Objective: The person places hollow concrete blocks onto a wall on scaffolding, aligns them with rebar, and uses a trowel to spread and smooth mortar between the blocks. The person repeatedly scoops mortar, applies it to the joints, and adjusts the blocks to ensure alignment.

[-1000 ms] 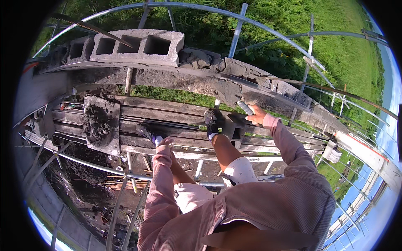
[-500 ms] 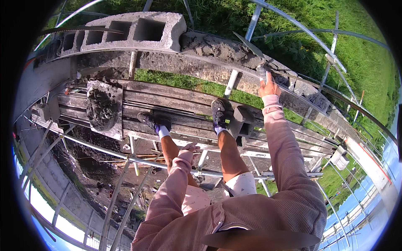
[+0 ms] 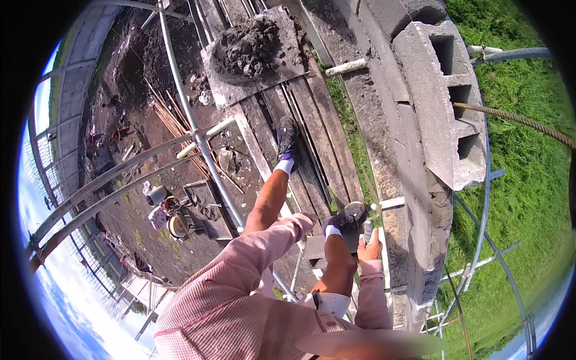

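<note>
My right hand (image 3: 371,245) is closed round the handle of a trowel (image 3: 368,229), low beside the wall and close to my right shoe. The trowel's thin blade appears nearly edge-on beyond the handle. My left sleeve cuff (image 3: 305,223) lies across the planks near my legs; the left hand's fingers cannot be made out. Right of the trowel runs a concrete wall (image 3: 384,129), with a grey hollow block (image 3: 441,90) on top. Rough mortar (image 3: 437,210) shows at the block's near end. Ahead, a heap of dark wet mortar (image 3: 249,48) sits on a square board (image 3: 219,90).
I stand on narrow scaffold planks (image 3: 306,129) with gaps between them. A steel rebar (image 3: 516,120) sticks out by the block's hollows. Metal pipes (image 3: 180,78) cross at the left, above lower ground with sticks (image 3: 171,123) and a bucket (image 3: 178,226). Grass (image 3: 516,180) lies beyond the wall.
My view has swung left along the planks, so the block and mortar board appear elsewhere. My right hand has drawn the trowel back from the mortar on the wall top to beside the wall.
</note>
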`<state>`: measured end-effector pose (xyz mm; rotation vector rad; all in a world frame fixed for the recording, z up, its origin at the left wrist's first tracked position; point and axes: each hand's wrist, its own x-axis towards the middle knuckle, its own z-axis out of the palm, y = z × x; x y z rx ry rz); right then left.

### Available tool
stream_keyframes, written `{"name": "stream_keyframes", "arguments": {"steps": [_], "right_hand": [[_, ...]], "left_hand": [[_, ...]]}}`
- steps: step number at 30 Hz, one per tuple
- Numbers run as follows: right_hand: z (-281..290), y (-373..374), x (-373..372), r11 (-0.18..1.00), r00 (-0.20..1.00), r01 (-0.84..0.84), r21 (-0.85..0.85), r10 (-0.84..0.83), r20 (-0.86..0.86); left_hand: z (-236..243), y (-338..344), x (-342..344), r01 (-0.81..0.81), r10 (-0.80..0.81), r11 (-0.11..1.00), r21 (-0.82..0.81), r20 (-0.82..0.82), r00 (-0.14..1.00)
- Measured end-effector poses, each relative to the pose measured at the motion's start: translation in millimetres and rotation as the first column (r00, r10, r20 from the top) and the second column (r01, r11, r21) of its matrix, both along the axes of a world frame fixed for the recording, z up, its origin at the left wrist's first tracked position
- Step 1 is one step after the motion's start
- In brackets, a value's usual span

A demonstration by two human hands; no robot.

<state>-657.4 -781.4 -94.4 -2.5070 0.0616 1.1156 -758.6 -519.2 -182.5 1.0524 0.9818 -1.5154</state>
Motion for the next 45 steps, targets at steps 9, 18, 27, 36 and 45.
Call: {"name": "stream_keyframes", "arguments": {"steps": [9,18,27,36,45], "right_hand": [[-187.0,486.5,329.1,0.725,0.715,-0.689,0.019,0.676,0.178],[-285.5,691.7,293.5,0.612,0.579,-0.770,-0.181,0.789,0.208],[-254.1,538.0,294.1,0.956,0.957,-0.262,0.129,0.275,-0.096],[-307.4,650.7,256.7,0.852,0.693,0.213,0.479,0.214,-0.689],[-291.4,638.6,223.3,0.731,0.748,-0.659,-0.174,0.662,-0.049]], "left_hand": [[-46.5,-2.5,28.6,-0.696,0.725,0.688,-0.207,0.248,0.643],[-20.8,27.1,86.3,-0.709,0.570,0.702,-0.060,0.644,0.510],[-11.3,64.0,115.8,-0.934,0.992,0.106,-0.342,-0.032,0.124],[-8.6,39.2,123.6,-0.869,0.930,0.367,-0.332,0.115,0.349],[-56.8,-11.3,90.7,-0.709,0.946,-0.312,-0.633,-0.278,-0.168]]}}
